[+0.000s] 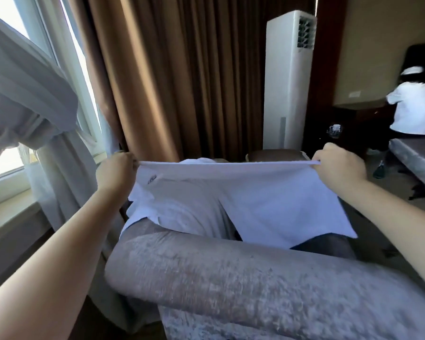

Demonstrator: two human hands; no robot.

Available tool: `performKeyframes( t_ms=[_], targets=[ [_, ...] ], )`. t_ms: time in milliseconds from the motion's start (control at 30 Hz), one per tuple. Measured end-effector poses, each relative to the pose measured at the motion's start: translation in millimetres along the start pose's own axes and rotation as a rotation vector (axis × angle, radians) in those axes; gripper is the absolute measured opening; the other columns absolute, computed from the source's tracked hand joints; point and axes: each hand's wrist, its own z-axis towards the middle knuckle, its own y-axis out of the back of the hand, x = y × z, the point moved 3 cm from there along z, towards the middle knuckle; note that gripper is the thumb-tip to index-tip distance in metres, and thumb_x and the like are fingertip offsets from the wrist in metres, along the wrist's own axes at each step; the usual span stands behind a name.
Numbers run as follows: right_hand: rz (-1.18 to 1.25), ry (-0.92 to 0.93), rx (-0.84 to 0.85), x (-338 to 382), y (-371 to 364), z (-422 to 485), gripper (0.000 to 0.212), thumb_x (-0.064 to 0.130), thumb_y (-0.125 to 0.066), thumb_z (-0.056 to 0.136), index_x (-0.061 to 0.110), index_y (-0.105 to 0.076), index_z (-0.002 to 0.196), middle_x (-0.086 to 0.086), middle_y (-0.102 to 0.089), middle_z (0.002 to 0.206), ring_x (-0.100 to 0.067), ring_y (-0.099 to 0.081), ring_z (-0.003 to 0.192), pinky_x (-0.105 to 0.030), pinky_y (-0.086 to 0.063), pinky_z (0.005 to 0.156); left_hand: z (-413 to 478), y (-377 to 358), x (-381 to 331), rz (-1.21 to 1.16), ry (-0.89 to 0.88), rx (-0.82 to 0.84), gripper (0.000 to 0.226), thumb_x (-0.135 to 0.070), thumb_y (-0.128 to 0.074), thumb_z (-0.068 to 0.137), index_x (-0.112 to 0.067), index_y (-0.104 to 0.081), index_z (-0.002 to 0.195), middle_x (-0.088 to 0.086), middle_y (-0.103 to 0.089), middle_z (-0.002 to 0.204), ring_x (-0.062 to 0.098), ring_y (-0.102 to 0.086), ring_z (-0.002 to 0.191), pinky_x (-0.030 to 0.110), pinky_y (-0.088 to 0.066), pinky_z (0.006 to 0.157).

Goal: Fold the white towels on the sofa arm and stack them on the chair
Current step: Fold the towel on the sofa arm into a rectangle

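velvety sofa arm (231,278) | left hand (115,171), right hand (339,168) pinch white towel (231,200)

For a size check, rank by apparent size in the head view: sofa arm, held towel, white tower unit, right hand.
Largest to smallest:
1. sofa arm, though it is nearest the camera, so unsure
2. towel
3. white tower unit, farther off
4. right hand

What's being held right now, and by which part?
A white towel, stretched between both hands: left hand pinches its top left corner, right hand its top right corner.
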Motion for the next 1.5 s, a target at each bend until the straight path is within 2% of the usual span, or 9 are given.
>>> performKeyframes(
  t_ms=[133,267,500,633,800,1167,1300,1400,1500],
  targets=[
    [0.029,-0.100,-0.021,-21,18,-5,0.018,0.005,-0.052,0.093,0.009,-0.068,0.099,-0.008,-0.047,0.092,-0.037,-0.060,0.087,-0.031,-0.039,0.061,10,34,1,-0.109,0.073,0.031,0.016,-0.007,-0.061,0.090,-0.011,-0.073,0.100,0.006,-0.058,0.067,0.031,-0.063,0.077,0.032,-0.042,0.061],
    [0.136,-0.224,-0.016,-35,37,-12,0.019,0.006,-0.053,0.092,0.007,-0.071,0.096,-0.018,-0.061,0.103,-0.040,-0.059,0.096,-0.034,-0.044,0.071,13,68,-7,-0.200,0.031,-0.030,0.013,-0.006,-0.062,0.090,-0.005,-0.069,0.102,0.020,-0.069,0.081,0.034,-0.065,0.085,0.034,-0.043,0.063],
    [0.260,-0.348,-0.164,-59,96,-28,0.022,0.002,-0.054,0.084,0.009,-0.073,0.093,-0.023,-0.066,0.097,-0.042,-0.061,0.091,-0.032,-0.040,0.068,-1,116,-26,-0.219,-0.056,-0.187,0.017,-0.006,-0.049,0.095,0.004,-0.060,0.105,0.031,-0.062,0.096,0.045,-0.056,0.090,0.038,-0.036,0.065],
    [0.283,-0.356,-0.223,-73,125,-40,0.024,0.000,-0.055,0.084,0.012,-0.074,0.091,-0.022,-0.065,0.095,-0.041,-0.061,0.090,-0.032,-0.039,0.067,-3,133,-29,-0.234,-0.075,-0.232,0.015,-0.007,-0.050,0.094,0.003,-0.058,0.101,0.029,-0.062,0.096,0.044,-0.056,0.089,0.042,-0.042,0.067],
    [0.251,-0.350,-0.329,-92,151,-61,0.020,0.012,-0.051,0.098,0.012,-0.071,0.100,-0.022,-0.062,0.102,-0.040,-0.055,0.097,-0.035,-0.038,0.069,-4,156,-38,-0.206,-0.122,-0.307,0.007,-0.001,-0.046,0.092,0.004,-0.050,0.095,0.030,-0.057,0.090,0.044,-0.053,0.079,0.044,-0.035,0.060],
    [0.317,-0.355,-0.484,-115,181,-72,0.022,0.018,-0.048,0.099,0.017,-0.069,0.107,-0.020,-0.063,0.106,-0.041,-0.056,0.099,-0.038,-0.041,0.072,4,177,-62,-0.252,-0.185,-0.384,0.011,-0.004,-0.046,0.094,0.005,-0.052,0.095,0.030,-0.057,0.091,0.038,-0.048,0.073,0.043,-0.032,0.063],
    [0.241,-0.332,-0.495,-110,196,-77,0.022,0.008,-0.045,0.099,0.012,-0.063,0.110,-0.023,-0.062,0.102,-0.041,-0.053,0.100,-0.037,-0.034,0.068,4,191,-62,-0.272,-0.170,-0.387,0.013,-0.006,-0.047,0.095,0.005,-0.053,0.097,0.030,-0.058,0.095,0.039,-0.049,0.077,0.042,-0.032,0.064],
    [0.208,-0.306,-0.539,-103,207,-91,0.028,-0.001,-0.041,0.094,0.011,-0.062,0.108,-0.019,-0.061,0.098,-0.038,-0.044,0.106,-0.043,-0.037,0.078,-3,201,-55,-0.276,-0.147,-0.390,0.014,-0.007,-0.048,0.095,0.004,-0.054,0.101,0.031,-0.059,0.101,0.045,-0.054,0.090,0.042,-0.033,0.066],
    [0.187,-0.279,-0.628,-95,222,-106,0.039,-0.008,-0.038,0.082,0.013,-0.060,0.106,-0.014,-0.060,0.094,-0.034,-0.039,0.105,-0.039,-0.029,0.085,-15,217,-45,-0.297,-0.109,-0.424,0.014,-0.004,-0.047,0.094,0.005,-0.054,0.102,0.032,-0.057,0.100,0.046,-0.053,0.090,0.046,-0.037,0.069]
  ],
)
